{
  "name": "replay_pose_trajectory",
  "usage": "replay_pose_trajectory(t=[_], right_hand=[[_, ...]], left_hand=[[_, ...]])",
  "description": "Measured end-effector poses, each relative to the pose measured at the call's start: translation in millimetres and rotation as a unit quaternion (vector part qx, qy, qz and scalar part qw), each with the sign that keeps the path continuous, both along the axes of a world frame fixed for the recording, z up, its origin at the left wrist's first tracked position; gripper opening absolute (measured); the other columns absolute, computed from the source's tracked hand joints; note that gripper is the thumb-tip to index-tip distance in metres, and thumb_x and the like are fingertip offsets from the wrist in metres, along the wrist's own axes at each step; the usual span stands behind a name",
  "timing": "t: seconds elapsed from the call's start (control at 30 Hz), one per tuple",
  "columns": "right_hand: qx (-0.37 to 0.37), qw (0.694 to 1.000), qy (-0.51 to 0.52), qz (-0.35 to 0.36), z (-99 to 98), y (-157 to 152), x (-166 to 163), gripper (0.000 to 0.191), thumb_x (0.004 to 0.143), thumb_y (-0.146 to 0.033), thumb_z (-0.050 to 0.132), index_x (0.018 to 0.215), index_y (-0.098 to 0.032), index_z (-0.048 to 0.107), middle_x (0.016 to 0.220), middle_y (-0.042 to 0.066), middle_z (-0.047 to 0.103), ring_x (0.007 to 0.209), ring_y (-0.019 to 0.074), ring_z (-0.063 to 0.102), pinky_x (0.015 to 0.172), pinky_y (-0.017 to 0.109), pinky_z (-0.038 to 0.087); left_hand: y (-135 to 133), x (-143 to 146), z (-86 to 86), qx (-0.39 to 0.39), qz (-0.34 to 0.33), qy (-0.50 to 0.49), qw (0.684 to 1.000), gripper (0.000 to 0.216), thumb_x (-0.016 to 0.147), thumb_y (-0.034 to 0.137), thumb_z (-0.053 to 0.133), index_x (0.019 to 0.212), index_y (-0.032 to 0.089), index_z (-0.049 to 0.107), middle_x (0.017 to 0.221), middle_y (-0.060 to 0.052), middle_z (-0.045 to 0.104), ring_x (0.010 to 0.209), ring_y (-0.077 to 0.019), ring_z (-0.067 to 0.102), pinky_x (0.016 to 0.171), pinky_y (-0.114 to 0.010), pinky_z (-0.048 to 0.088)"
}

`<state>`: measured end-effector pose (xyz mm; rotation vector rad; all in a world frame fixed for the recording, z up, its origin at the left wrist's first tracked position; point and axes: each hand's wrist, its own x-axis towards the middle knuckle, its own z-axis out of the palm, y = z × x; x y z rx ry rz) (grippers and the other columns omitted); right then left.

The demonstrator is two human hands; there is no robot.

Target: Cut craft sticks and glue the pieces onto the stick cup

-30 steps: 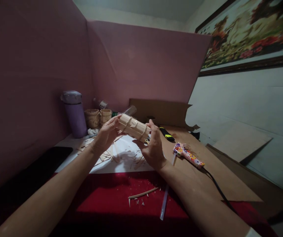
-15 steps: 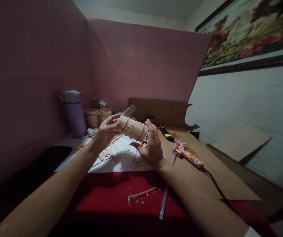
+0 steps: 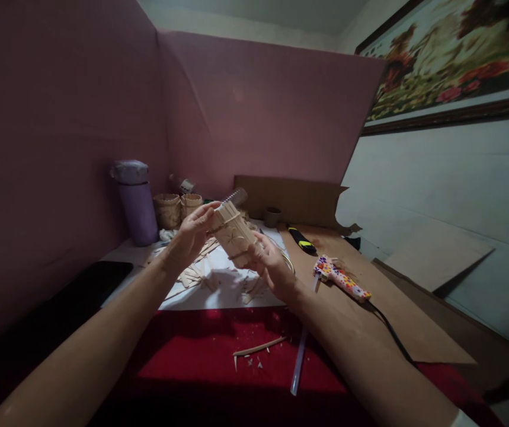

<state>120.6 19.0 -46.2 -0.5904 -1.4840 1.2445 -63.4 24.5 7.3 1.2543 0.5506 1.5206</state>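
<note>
Counter (image 3: 183, 367) with red covering: a white sheet (image 3: 225, 296) lies back from its near edge. Left hand (image 3: 196, 228), partly curled, holds the upper end of a wooden cylinder (image 3: 225, 222); right hand (image 3: 276, 261), spread half a second earlier, is now closed, thumb and fingers gripping the lower end. The cylinder, raised above the sheet, is rolled and tilts more steeply. A star-like motif (image 3: 233, 238) replaces the leaf shape facing the viewer; this suggests a change of side under inspection, not an added part.
</note>
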Motion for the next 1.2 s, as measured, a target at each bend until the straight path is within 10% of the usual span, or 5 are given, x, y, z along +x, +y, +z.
replay_pose_trajectory(t=[0.33, 0.73, 0.9, 1.2], right_hand=[[-0.171, 0.96, 0.029, 0.219, 11.5, -9, 6, 0.062, 0.093, -0.064, 0.035, 0.123, -0.014, 0.055, 0.11, 0.017, 0.07, 0.094, 0.0243, 0.071, 0.088, 0.044, 0.057], [-0.122, 0.992, -0.004, -0.019, -6.1, -9, -11, 0.095, 0.053, -0.057, 0.086, 0.131, -0.02, 0.046, 0.125, 0.015, 0.056, 0.102, 0.027, 0.065, 0.07, 0.034, 0.061], [-0.098, 0.994, -0.015, -0.054, -5.3, -11, -15, 0.079, 0.053, -0.04, 0.089, 0.118, -0.021, 0.049, 0.109, 0.009, 0.063, 0.094, 0.0234, 0.066, 0.074, 0.035, 0.058], [-0.176, 0.972, 0.093, 0.122, 11.1, -15, -4, 0.053, 0.064, -0.036, 0.083, 0.106, -0.018, 0.057, 0.102, 0.007, 0.068, 0.086, 0.0192, 0.069, 0.082, 0.034, 0.055]], left_hand=[[-5, 0, 1.1, -0.008, -0.103, -0.05, 0.993, 0.04, 0.071, 0.028, 0.072, 0.109, 0.018, 0.067, 0.106, -0.009, 0.067, 0.099, -0.0241, 0.06, 0.088, -0.035, 0.045], [4, 8, -5.7, -0.08, 0.092, 0.01, 0.993, 0.042, 0.058, 0.044, 0.083, 0.083, 0.014, 0.068, 0.075, -0.002, 0.063, 0.064, -0.0138, 0.056, 0.062, -0.027, 0.044], [-1, 15, -4.9, -0.095, 0.148, 0.018, 0.984, 0.055, 0.05, 0.051, 0.087, 0.083, 0.014, 0.065, 0.076, -0.002, 0.062, 0.065, -0.0133, 0.055, 0.06, -0.026, 0.042], [-5, 10, 2.8, -0.038, 0.059, 0.0, 0.998, 0.05, 0.065, 0.055, 0.077, 0.094, 0.018, 0.061, 0.095, -0.005, 0.064, 0.084, -0.0189, 0.059, 0.072, -0.031, 0.048]])
